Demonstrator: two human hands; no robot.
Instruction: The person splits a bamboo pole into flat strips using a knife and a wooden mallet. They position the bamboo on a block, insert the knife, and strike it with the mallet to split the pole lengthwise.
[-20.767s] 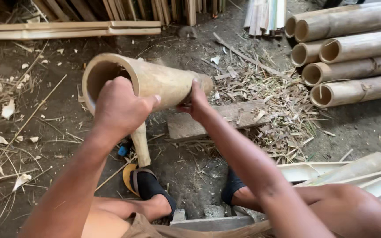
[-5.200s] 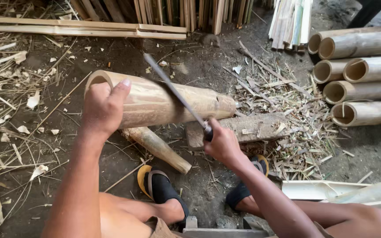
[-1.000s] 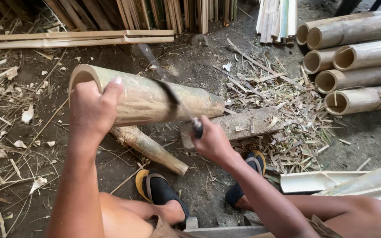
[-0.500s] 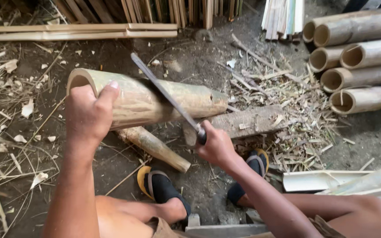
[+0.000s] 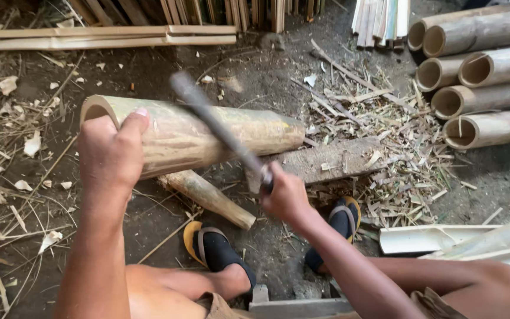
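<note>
The left hand (image 5: pixel 110 156) clamped the bamboo section's (image 5: pixel 208 139) near rim, its length running rightward; the right hand (image 5: pixel 281 192), fingers wrapped, held the blade (image 5: pixel 213 121) slanted above it.

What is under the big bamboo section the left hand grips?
Under the big bamboo section, a short log props it; its far end meets a flat wood block. Ground beneath is hidden.

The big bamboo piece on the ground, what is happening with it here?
A person sits over the bamboo piece, which lies on its side across a smaller log and a flat wooden block. The left hand grips its open end to steady it. The right hand holds a long knife, raised above the bamboo and blurred. More bamboo poles are stacked on the right.
</note>
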